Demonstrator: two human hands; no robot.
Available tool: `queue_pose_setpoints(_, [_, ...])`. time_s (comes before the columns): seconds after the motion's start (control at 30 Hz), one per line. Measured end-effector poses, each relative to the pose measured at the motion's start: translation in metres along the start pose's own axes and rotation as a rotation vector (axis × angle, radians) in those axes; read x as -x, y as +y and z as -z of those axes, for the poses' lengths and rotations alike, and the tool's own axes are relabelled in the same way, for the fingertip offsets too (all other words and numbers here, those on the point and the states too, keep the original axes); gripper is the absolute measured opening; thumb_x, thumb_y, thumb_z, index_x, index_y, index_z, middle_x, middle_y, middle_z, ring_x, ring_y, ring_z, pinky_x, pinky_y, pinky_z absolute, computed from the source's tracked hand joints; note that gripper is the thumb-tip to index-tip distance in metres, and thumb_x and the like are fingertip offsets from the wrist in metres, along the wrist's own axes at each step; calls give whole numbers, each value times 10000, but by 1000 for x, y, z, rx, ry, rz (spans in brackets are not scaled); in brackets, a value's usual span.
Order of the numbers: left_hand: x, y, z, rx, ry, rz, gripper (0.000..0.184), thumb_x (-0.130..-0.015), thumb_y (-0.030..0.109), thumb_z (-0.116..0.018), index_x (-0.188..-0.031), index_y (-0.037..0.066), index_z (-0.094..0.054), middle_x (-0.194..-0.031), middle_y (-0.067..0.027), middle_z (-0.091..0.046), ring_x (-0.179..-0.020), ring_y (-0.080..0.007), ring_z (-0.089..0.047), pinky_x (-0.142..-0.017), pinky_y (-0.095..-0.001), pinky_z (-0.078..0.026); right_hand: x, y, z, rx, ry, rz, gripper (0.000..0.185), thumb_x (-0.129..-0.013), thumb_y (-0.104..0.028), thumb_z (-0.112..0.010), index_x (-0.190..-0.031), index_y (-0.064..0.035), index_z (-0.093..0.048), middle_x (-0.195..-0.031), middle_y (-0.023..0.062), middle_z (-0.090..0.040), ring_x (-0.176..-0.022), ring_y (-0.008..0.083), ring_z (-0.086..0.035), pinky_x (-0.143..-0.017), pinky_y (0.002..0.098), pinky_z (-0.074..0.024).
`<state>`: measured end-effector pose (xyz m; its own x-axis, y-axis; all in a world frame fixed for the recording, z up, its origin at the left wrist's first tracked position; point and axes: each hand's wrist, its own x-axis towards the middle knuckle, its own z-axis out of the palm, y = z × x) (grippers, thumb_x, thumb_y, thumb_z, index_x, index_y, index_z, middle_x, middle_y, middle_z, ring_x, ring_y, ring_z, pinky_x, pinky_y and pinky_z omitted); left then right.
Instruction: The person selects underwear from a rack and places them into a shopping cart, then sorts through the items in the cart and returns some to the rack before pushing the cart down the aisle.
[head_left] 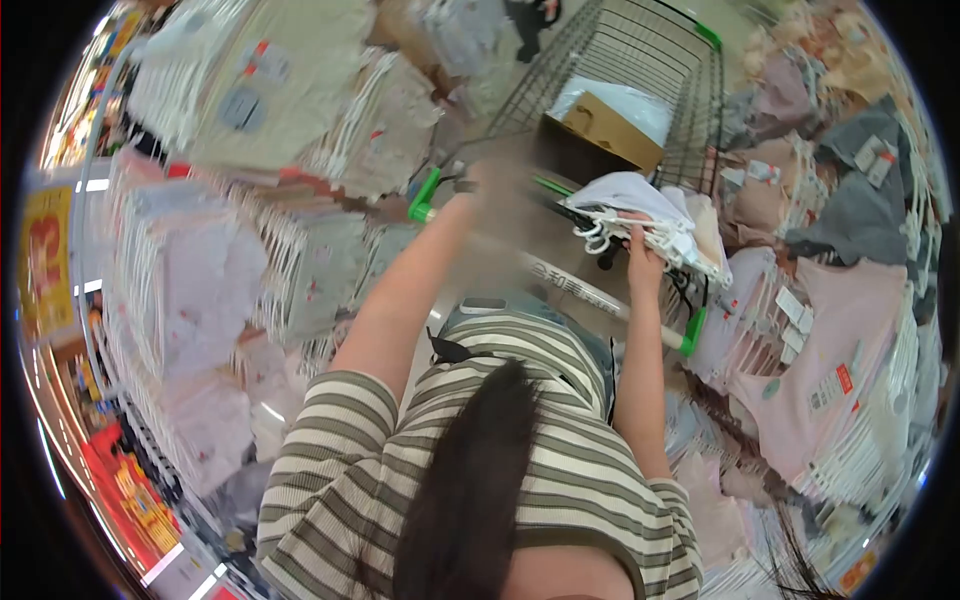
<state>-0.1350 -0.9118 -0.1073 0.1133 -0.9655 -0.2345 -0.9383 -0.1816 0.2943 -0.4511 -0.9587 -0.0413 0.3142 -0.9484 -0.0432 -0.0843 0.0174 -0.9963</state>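
In my right hand [643,250] is a bundle of white plastic hangers [660,238] carrying pale garments [632,192], held above the cart's handle. My fingers wrap round the hanger necks, with several hooks pointing left. My left hand [490,180] is to the left, near the green end of the cart handle [580,288]. Motion and a blurred patch hide its fingers, so whether it touches anything is unclear.
The wire shopping cart [715,100] ahead holds an open cardboard box [610,130] and white plastic wrapping [640,105]. Racks of hanging pale garments [200,260] line the left; pink [820,350] and grey garments [865,220] hang close on the right.
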Motion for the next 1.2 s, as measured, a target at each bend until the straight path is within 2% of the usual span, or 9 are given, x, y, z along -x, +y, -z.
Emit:
queue_pose_setpoints(0.03, [22, 40, 44, -81, -107, 33, 326, -623, 263, -663, -934, 170, -670, -971, -44, -644, -909, -257, -598, -789, -373, -465, 6, 2, 0, -63, -8, -11, 207, -925, -187, -463, -981, -60, -616, -971, -3, -610, -765, 37, -504, -608, 171, -408])
queue_pose_setpoints(0.07, [35, 56, 56, -1, -97, 88, 313, -620, 255, -659, -923, 175, -670, -951, -52, -646, -889, -261, -602, -773, -374, -470, 13, 1, 5, -49, -36, -15, 214, -924, -198, -464, -999, -60, -611, -972, -7, -610, -772, 38, -508, -617, 167, -404])
queue_pose_setpoints(0.1, [41, 53, 51, 51, -68, 31, 312, -617, 249, -656, -918, 169, -667, -927, -58, -647, -872, -261, -606, -749, -380, -474, 19, 1, 6, -53, -48, -4, 218, -925, -204, -463, -1008, -62, -606, -979, -7, -611, -779, 37, -510, -622, 165, -401])
queue_pose_setpoints(0.23, [72, 71, 62, 21, -101, 129, 255, -609, 246, -653, -848, 158, -674, -808, -71, -650, -785, -266, -617, -678, -386, -480, 45, 6, 5, -100, -36, -12, 228, -928, -215, -456, -1028, -65, -595, -1000, -4, -611, -789, 35, -511, -631, 163, -397])
queue_pose_setpoints(0.3, [83, 71, 56, 2, -54, 88, 219, -609, 239, -643, -809, 159, -678, -762, -71, -645, -757, -268, -618, -660, -385, -481, 55, 6, 6, -96, -60, -25, 216, -923, -205, -461, -1027, -71, -594, -1006, -3, -603, -813, 46, -514, -645, 174, -399])
queue_pose_setpoints(0.8, [146, 81, 23, -49, -2, 105, 140, -612, 221, -648, -747, 206, -678, -728, -28, -640, -757, -216, -618, -692, -362, -437, 124, 10, 10, -24, -26, -41, 260, -939, -210, -412, -1050, -44, -579, -1042, 30, -598, -867, 89, -542, -654, 195, -417])
queue_pose_setpoints(0.87, [156, 80, 17, -62, -6, 88, 158, -615, 246, -662, -770, 223, -682, -739, -26, -648, -762, -212, -623, -672, -373, -444, 136, 7, 10, -63, -16, -40, 260, -938, -201, -413, -1043, -34, -582, -1034, 37, -601, -860, 91, -547, -650, 196, -427])
queue_pose_setpoints(1.13, [226, 89, 22, -17, 91, 78, 211, -629, 259, -676, -839, 249, -675, -811, 11, -651, -820, -186, -614, -736, -350, -422, 185, 13, 6, -17, -24, 4, 245, -928, -196, -432, -1017, -30, -588, -1009, 43, -618, -849, 90, -560, -619, 195, -442])
queue_pose_setpoints(1.2, [243, 86, 19, -28, 57, 46, 222, -646, 285, -671, -866, 249, -675, -826, 7, -648, -840, -189, -608, -745, -355, -425, 198, 18, 5, -18, -20, -4, 245, -926, -200, -436, -1008, -31, -593, -1008, 41, -619, -850, 86, -559, -618, 195, -444])
